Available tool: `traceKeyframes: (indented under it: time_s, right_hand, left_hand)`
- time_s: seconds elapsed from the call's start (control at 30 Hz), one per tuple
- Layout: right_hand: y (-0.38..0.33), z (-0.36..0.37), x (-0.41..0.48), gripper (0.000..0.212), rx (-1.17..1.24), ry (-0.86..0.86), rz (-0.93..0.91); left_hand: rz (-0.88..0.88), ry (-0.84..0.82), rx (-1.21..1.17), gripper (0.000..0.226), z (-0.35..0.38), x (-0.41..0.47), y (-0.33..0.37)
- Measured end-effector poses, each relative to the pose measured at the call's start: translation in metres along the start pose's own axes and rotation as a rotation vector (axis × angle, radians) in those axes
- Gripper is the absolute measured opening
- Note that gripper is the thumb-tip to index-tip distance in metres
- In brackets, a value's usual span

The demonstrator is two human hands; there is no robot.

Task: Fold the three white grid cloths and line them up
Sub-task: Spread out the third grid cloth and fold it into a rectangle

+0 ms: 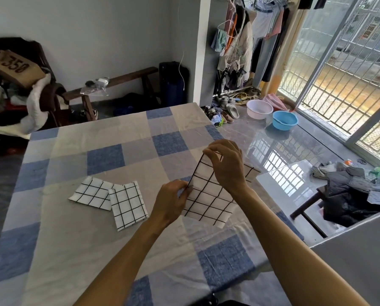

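Two folded white grid cloths lie on the checked bedsheet point(74, 228): one point(91, 192) further left, the other point(128, 205) overlapping its right edge. A third white grid cloth point(209, 200) is held above the sheet, tilted, with one corner raised. My left hand point(172, 202) pinches its left corner. My right hand point(225, 164) pinches its top corner from above and hides part of it. The cloth's right part point(251, 172) shows behind my right wrist.
The bed's right edge runs beside a glossy tiled floor. A white basin point(259, 109) and a blue basin point(284, 120) stand near the window grille. A stool with dark clothes point(348, 202) is at the right. A bench point(118, 82) and clutter line the far wall.
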State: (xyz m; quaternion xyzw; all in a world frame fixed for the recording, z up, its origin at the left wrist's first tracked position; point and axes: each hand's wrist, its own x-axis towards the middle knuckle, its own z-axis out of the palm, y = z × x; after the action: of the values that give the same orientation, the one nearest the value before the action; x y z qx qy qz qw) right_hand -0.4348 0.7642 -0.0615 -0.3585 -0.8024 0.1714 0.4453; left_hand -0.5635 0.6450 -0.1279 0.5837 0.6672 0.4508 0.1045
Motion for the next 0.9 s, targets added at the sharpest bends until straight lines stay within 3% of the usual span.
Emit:
traceKeyframes:
  time_s: [0.13,0.23,0.3,0.37,0.47,0.57,0.73,0.9]
  right_hand:
    - [0.008,0.006,0.005,0.019,-0.019,-0.024,0.084]
    - [0.014,0.013,-0.006,0.041,-0.133,-0.026,0.116]
    - [0.015,0.016,-0.021,0.033,-0.150,0.002,0.056]
    - [0.019,0.020,-0.037,0.018,-0.111,-0.089,-0.011]
    - [0.025,0.024,-0.055,0.022,-0.007,-0.306,0.038]
    - [0.025,0.026,-0.063,0.026,0.054,-0.381,0.075]
    - [0.021,0.026,-0.060,0.019,0.064,-0.390,0.079]
    - [0.022,0.026,-0.057,0.015,0.057,-0.407,0.086]
  left_hand:
    - [-0.043,-0.062,-0.035,0.020,-0.004,0.004,0.006]
    - [-0.109,-0.073,-0.081,0.013,-0.004,0.007,0.013]
    - [-0.185,-0.038,-0.120,0.009,-0.004,0.010,0.015]
    - [-0.261,-0.012,-0.160,0.010,-0.004,0.012,0.015]
    - [-0.287,-0.008,-0.217,0.008,-0.004,0.014,0.014]
    - [-0.291,-0.009,-0.244,0.006,-0.005,0.015,0.015]
    - [-0.233,-0.043,-0.168,0.012,-0.008,0.018,0.015]
    - [0.006,-0.020,0.130,0.019,-0.014,0.019,0.008]
